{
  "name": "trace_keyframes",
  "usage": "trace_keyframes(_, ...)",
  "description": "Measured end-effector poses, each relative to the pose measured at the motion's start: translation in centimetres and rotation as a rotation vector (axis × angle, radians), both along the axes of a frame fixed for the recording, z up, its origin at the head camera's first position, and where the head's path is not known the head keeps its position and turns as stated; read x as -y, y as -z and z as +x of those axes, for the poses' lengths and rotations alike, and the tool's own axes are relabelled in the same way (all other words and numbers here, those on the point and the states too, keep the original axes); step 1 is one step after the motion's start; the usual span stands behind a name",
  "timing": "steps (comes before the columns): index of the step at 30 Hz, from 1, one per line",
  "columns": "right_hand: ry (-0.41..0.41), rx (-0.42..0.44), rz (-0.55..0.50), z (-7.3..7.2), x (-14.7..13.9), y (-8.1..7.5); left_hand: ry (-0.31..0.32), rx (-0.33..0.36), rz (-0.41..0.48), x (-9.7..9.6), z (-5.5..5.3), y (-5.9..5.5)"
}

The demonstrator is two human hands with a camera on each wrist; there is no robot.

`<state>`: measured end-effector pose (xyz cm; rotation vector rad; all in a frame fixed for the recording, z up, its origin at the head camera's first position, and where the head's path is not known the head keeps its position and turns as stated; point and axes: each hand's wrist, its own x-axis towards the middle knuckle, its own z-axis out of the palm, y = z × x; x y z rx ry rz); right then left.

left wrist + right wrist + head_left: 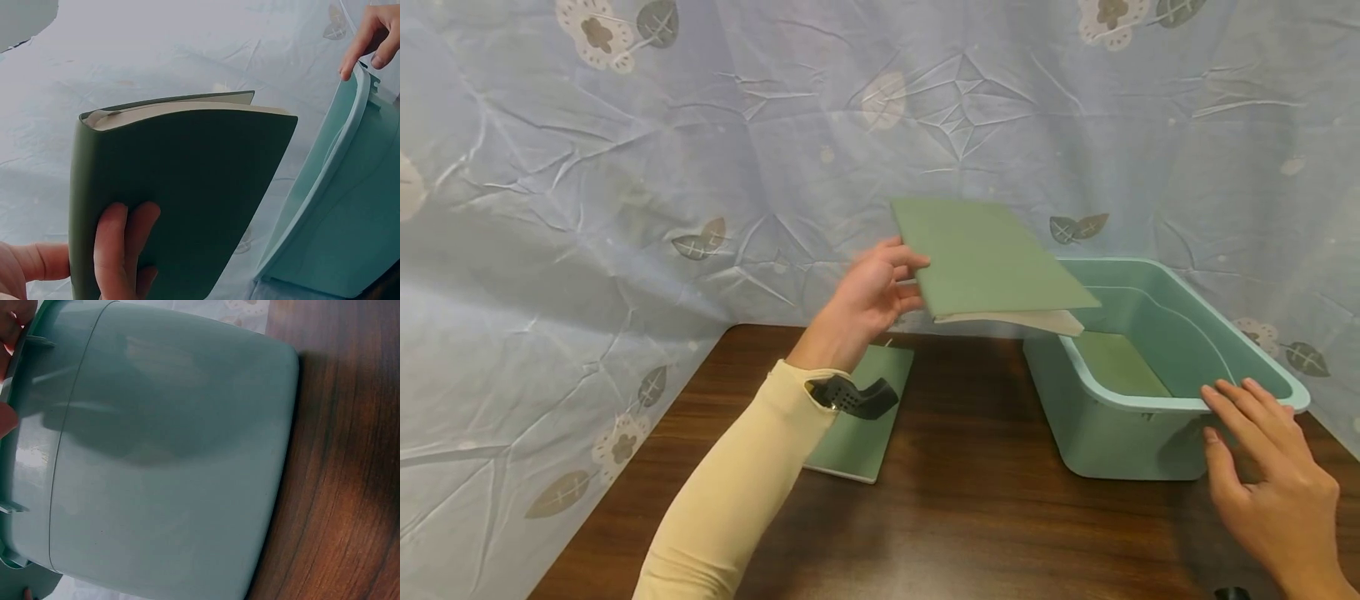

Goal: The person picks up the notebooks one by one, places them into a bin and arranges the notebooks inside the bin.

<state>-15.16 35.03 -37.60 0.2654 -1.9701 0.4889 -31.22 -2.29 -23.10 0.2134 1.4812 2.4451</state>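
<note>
My left hand (880, 287) grips a green notebook (992, 254) by its spine edge, thumb on one side and fingers on the other. The notebook is in the air, tilted, its covers slightly parted from the white pages; its far corner overlaps the bin's left rim in the head view. My right hand (1270, 475) holds the near rim of a teal plastic bin (1127, 442), fingers over the edge and thumb against the outer wall. Flat inside the bin lies a green item (1120, 364). Another green notebook (853, 442) lies on the table beneath my left forearm, partly hidden.
The dark wood table (955, 517) carries the bin at its right side. A pale patterned cloth (820, 167) hangs behind the table and along its left side. A black strap (853, 396) sits around my left wrist.
</note>
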Motion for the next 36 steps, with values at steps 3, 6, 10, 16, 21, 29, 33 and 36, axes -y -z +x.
trace_keyframes(3,0.006,-0.002,-0.005,0.1,0.0,-0.1,0.015,-0.006,-0.008,-1.0,-0.2,0.1)
trace_keyframes(6,0.016,-0.002,-0.008,0.4,-0.1,-0.1,0.035,-0.007,-0.012,-2.2,-0.4,0.1)
trace_keyframes(10,0.016,-0.002,-0.004,0.5,-0.4,0.0,0.054,-0.006,-0.020,-3.7,-0.9,0.1)
trace_keyframes(16,0.015,-0.002,-0.001,0.4,-0.4,0.0,0.061,0.000,-0.051,-5.7,-1.2,0.3)
trace_keyframes(21,0.009,-0.008,-0.004,0.3,-0.2,-0.1,0.070,-0.017,-0.070,-7.7,-1.2,0.6)
trace_keyframes(29,-0.002,-0.037,-0.008,0.3,0.2,-0.5,0.084,0.026,-0.047,-11.5,-1.1,0.8)
trace_keyframes(33,0.001,-0.032,-0.007,0.2,0.3,-0.6,0.075,0.039,-0.048,-13.0,-1.3,0.8)
trace_keyframes(36,0.004,-0.017,-0.008,0.1,0.2,-0.5,0.067,0.039,-0.056,-13.9,-1.4,0.9)
